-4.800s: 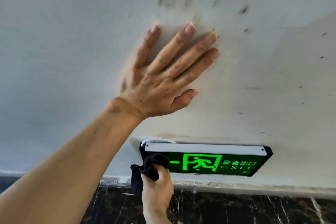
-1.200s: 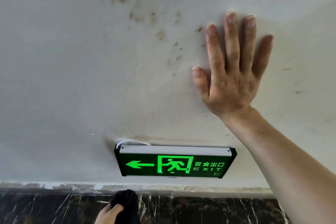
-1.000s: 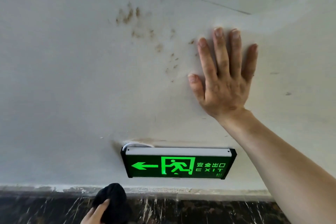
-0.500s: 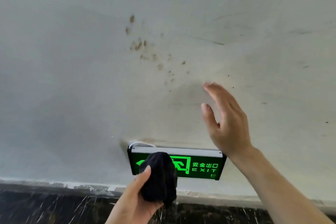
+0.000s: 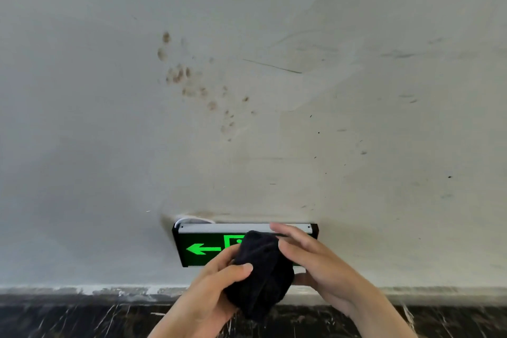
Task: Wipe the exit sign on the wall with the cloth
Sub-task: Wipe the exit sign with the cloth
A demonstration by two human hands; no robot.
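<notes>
Dropping off the wall, the right hand (image 5: pixel 315 263) joins the left hand (image 5: pixel 219 282); both grip the cloth (image 5: pixel 260 269) low-centre against the exit sign (image 5: pixel 203 248) — wiping resumes.

One exit sign (image 5: pixel 203 247) is seen at the lower centre of the frame, with one green arrow (image 5: pixel 202 249) shown on it. One black cloth (image 5: pixel 259 273) is counted in front of it. Two hands are seen, the left hand (image 5: pixel 211 296) and the right hand (image 5: pixel 315 263). One white cable (image 5: pixel 192 219) is seen above the sign.
</notes>
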